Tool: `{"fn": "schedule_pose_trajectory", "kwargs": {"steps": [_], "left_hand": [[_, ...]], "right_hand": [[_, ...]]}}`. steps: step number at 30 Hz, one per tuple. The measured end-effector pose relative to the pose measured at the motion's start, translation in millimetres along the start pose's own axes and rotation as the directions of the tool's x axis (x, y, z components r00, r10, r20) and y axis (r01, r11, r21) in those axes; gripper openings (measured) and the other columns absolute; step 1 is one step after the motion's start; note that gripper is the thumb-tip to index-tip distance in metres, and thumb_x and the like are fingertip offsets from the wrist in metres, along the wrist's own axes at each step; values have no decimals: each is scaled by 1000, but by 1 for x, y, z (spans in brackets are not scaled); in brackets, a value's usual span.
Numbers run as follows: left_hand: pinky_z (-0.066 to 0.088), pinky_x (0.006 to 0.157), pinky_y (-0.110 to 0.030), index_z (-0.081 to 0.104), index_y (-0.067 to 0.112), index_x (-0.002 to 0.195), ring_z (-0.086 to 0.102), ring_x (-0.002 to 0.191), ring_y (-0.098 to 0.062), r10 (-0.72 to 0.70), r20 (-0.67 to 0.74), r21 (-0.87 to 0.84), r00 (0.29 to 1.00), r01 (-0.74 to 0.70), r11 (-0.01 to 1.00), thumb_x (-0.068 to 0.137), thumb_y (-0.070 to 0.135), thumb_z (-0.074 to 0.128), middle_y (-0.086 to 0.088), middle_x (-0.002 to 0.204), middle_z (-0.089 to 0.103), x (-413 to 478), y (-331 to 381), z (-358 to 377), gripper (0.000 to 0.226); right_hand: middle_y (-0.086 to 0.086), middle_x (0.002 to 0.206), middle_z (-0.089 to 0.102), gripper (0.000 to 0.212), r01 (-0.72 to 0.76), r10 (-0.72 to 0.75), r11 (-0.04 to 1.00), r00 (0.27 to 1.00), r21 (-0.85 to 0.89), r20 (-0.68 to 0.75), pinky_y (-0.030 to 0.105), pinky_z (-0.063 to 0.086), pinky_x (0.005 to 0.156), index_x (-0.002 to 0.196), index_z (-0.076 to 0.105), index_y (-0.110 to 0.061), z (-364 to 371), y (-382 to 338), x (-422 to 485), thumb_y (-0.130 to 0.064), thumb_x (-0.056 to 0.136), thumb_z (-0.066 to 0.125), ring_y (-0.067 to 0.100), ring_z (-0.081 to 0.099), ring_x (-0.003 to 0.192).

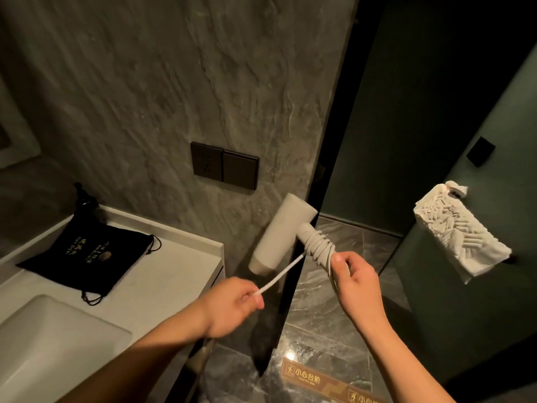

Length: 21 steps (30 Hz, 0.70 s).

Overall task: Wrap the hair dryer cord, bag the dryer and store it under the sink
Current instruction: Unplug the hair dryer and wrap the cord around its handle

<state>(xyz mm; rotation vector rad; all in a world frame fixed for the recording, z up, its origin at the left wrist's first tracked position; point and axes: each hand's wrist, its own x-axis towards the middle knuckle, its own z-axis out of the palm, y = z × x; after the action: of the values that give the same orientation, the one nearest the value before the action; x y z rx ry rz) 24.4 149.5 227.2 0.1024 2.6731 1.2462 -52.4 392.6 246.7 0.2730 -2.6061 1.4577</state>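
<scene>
A pale grey hair dryer [280, 232] hangs in the air in front of the stone wall, barrel pointing down-left. Several turns of its cord [316, 247] are wound around the handle. My right hand [356, 282] grips the lower end of that handle over the coils. My left hand [229, 305] pinches the free stretch of cord, which runs taut up to the handle. A black drawstring bag [87, 257] with gold print lies flat on the white counter [174, 257], left of the dryer.
A white sink basin [49, 341] is set into the counter at lower left. A dark socket and switch plate [224, 165] sits on the wall above the dryer. A toilet paper roll [459, 231] hangs at right. A step-warning sticker [305, 378] marks the floor.
</scene>
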Motion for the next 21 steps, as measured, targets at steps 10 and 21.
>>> {"fn": "schedule_pose_trajectory", "kwargs": {"steps": [10,21], "left_hand": [[56,75,-39,75,23,88,65,82,-13,315,-71,640,946,-199,742,94,43,63,6,85,72,1,93,-95,24],[55,66,-20,76,-3,83,67,65,-6,135,-93,-189,987,-150,970,90,6,74,3,69,74,54,32,-91,11]], "right_hand": [[0,70,68,30,313,-237,943,870,-113,433,39,49,61,88,66,-27,2,5,-12,-49,97,46,16,61,64],[12,67,67,35,-16,-321,825,811,565,490,22,45,56,87,75,-2,-16,-16,-14,-31,92,57,17,58,58]]}}
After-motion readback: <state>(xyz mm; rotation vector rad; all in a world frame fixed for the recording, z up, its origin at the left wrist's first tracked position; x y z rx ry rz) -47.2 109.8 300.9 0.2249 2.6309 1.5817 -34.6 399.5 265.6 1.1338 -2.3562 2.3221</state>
